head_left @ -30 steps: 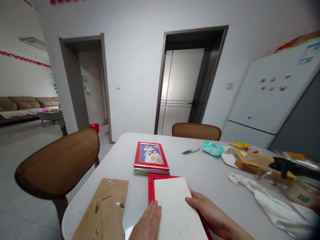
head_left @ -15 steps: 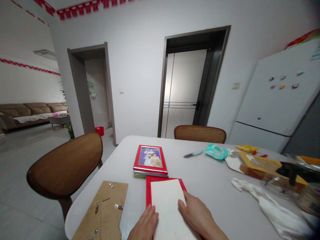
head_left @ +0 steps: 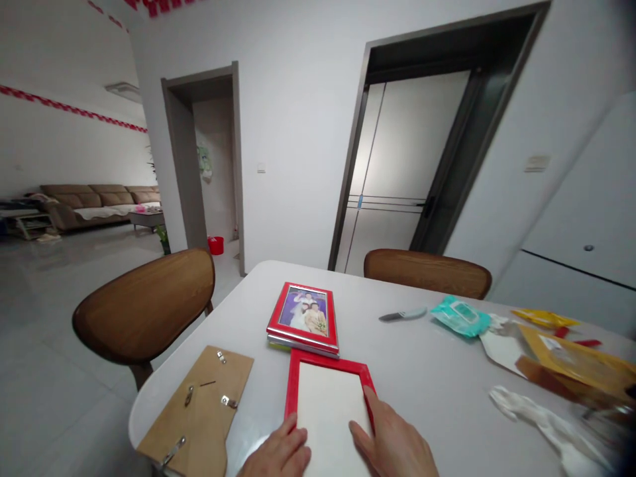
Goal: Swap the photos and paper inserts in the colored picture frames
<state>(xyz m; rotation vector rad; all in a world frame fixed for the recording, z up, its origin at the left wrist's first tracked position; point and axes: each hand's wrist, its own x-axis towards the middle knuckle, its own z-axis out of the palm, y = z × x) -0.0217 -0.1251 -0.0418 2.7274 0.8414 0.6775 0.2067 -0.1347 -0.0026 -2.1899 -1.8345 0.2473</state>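
Note:
A red frame (head_left: 294,384) lies on the white table at the bottom centre, with a blank white sheet (head_left: 330,414) inside its border. My left hand (head_left: 282,452) rests on the frame's left edge, fingers lying over it beside the sheet. On the right side, my right hand (head_left: 395,437) has its thumb on the sheet and its fingers spread along the frame's edge. Just beyond the frame sits a stack of framed pictures, the top one a red-framed photo (head_left: 304,313). To the left lies a brown backing board (head_left: 203,411) with metal clips.
A knife (head_left: 402,315) lies beyond the frame, near a teal wipes packet (head_left: 461,317). Yellow packaging (head_left: 576,364) and a white cloth (head_left: 546,424) are at the right. Wooden chairs (head_left: 149,308) stand at the table's left and far sides.
The view has turned slightly left. The white sheet now sits within the red frame's border, where before it lay askew over it. Both hands have moved slightly along the frame's sides.

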